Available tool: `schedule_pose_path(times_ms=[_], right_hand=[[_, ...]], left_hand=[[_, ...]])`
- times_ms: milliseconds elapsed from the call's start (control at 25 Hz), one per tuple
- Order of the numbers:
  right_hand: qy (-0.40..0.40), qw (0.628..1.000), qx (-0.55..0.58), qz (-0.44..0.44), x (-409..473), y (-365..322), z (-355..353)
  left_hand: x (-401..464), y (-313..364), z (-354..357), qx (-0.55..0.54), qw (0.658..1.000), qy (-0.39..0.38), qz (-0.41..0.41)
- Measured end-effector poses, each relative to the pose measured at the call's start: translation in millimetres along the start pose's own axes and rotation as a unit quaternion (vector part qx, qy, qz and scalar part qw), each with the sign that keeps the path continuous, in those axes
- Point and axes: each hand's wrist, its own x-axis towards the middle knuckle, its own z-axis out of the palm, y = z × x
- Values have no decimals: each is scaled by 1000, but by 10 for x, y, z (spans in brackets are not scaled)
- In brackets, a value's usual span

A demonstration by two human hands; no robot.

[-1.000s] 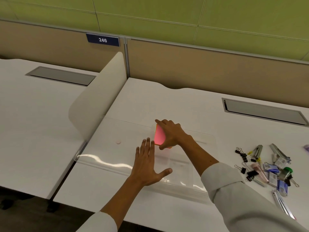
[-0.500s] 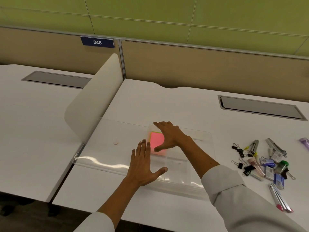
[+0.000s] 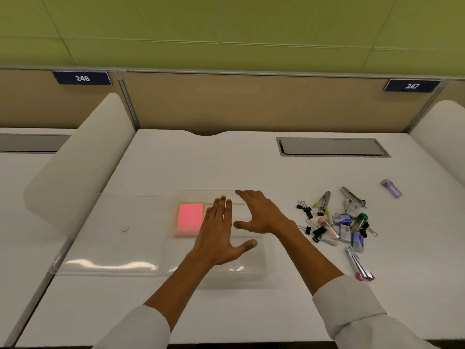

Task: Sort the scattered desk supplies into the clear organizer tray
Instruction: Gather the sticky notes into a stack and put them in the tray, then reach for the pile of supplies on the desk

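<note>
Both hands, left (image 3: 218, 233) and right (image 3: 259, 213), hover with fingers spread, holding nothing, partly hiding the see-through plastic organizer tray (image 3: 251, 269), whose dividers barely show; pink sticky-note pad (image 3: 190, 218) inside.

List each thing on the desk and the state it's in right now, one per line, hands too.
Left hand: open, flat over the tray.
Right hand: open, holding nothing.
Tray: on the desk, holds only the sticky notes.
Sticky notes: flat in the tray's left compartment.
Supply pile: loose on the desk, unsorted.
Purple tube: lying apart from the pile.
</note>
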Motion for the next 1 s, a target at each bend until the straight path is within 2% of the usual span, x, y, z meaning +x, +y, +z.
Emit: schedule_pose_path(times_ms=[80, 200, 280, 360, 440, 600, 680, 800, 920, 1000], right_hand=[[42, 987, 151, 39, -337, 317, -46], [130, 908, 379, 126, -851, 737, -103], [179, 818, 518, 176, -1164, 1013, -116], [204, 690, 660, 217, -1423, 1283, -120], [222, 575, 749, 243, -1654, 1517, -111], [245, 422, 836, 253, -1962, 1806, -35], [245, 375, 859, 249, -2032, 1867, 9], [245, 330, 881, 232, -2049, 1894, 62], [247, 312, 889, 229, -2051, 1890, 135], [241, 313, 888, 233, -2044, 1885, 179]], left_hand=[[137, 327, 99, -4, 1000, -6, 25], [327, 822, 302, -10, 998, -28, 56], [431, 1144, 469, -27, 996, -51, 74], [517, 1416, 625, -48, 993, -65, 92], [594, 1619, 786, -60, 991, -68, 102], [729, 1844, 1033, -82, 991, -96, 46], [798, 1885, 1105, -77, 989, -121, 23], [938, 1884, 1184, -61, 987, -147, 2], [1086, 1880, 1257, -42, 986, -163, -9], [1154, 1878, 1293, -28, 987, -157, -12]])
